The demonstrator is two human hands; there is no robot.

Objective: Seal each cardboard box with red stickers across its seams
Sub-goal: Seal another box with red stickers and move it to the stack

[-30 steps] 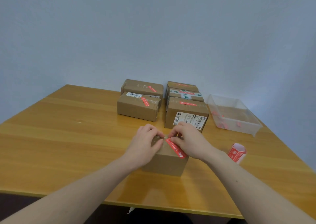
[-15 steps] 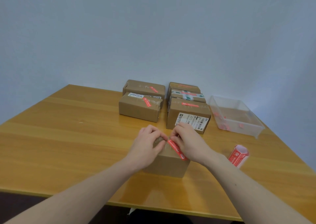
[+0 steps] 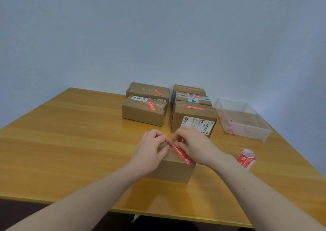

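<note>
The nearest cardboard box (image 3: 173,167) sat near the front edge of the wooden table (image 3: 70,142), close enough for both hands to work its top. A red sticker (image 3: 181,154) lay diagonally across the lid, apparently to bridge the seam. The left hand (image 3: 150,150) curled over the box's left end, likely steadying it. The right hand (image 3: 194,145) had its fingers bent at the sticker's far end; whether they pinched it or merely pressed was unclear. Further back, sealed boxes (image 3: 145,112) stood grouped. A sticker roll (image 3: 246,158) waited to the right, beside a clear plastic tray (image 3: 247,132). A plain pale wall (image 3: 158,27) rose behind.
</note>
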